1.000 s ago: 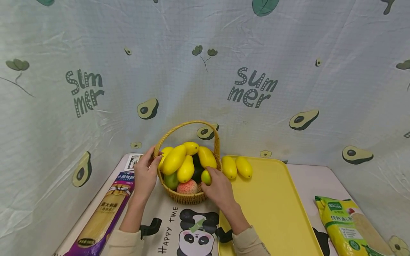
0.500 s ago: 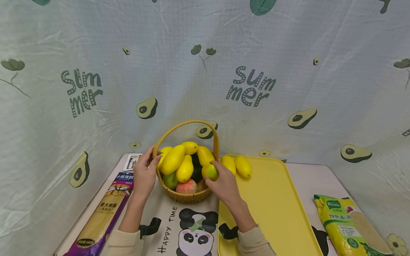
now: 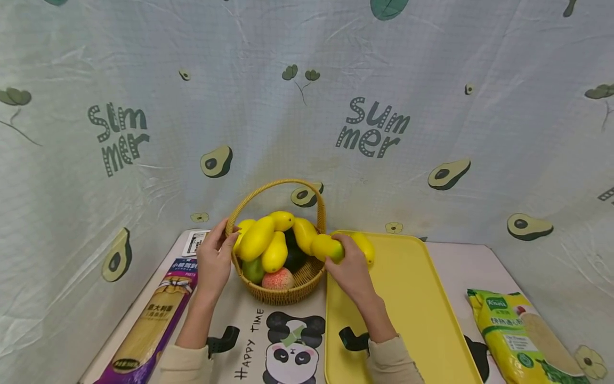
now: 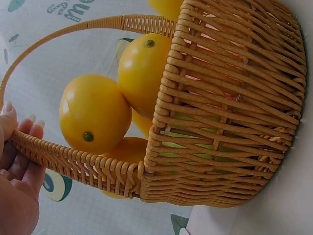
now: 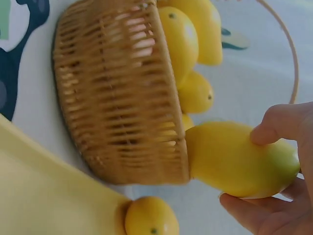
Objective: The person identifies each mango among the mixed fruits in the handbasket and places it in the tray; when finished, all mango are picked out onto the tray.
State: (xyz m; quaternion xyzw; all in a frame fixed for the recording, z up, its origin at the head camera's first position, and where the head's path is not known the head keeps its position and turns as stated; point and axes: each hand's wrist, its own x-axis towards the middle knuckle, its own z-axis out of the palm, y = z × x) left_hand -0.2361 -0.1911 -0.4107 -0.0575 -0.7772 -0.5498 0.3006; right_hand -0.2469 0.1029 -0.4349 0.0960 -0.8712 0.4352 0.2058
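Observation:
A wicker basket (image 3: pixel 283 295) with a tall handle stands on the table, heaped with yellow mangoes (image 3: pixel 256 238). A reddish peach (image 3: pixel 278 279), a green fruit (image 3: pixel 253 270) and a dark fruit (image 3: pixel 293 256) lie lower among them. My left hand (image 3: pixel 214 264) grips the left side of the handle (image 4: pixel 83 161), thumb on one side and fingers on the other. In my right hand (image 3: pixel 353 269) is a yellow mango with a green end (image 5: pixel 234 157), pinched between thumb and fingers at the basket's right rim. Its far end overlaps the rim in the right wrist view.
A yellow tray (image 3: pixel 398 309) lies right of the basket, with mangoes (image 3: pixel 363 248) at its back left corner, partly hidden by my right hand. A pasta pack (image 3: pixel 153 320) lies left; a yellow-green Knorr bag (image 3: pixel 523 336) lies right. A printed curtain (image 3: pixel 307 122) hangs behind.
My right hand has drawn the green-ended mango up and to the right, out of the basket's right side towards the tray. My left hand keeps its hold on the handle.

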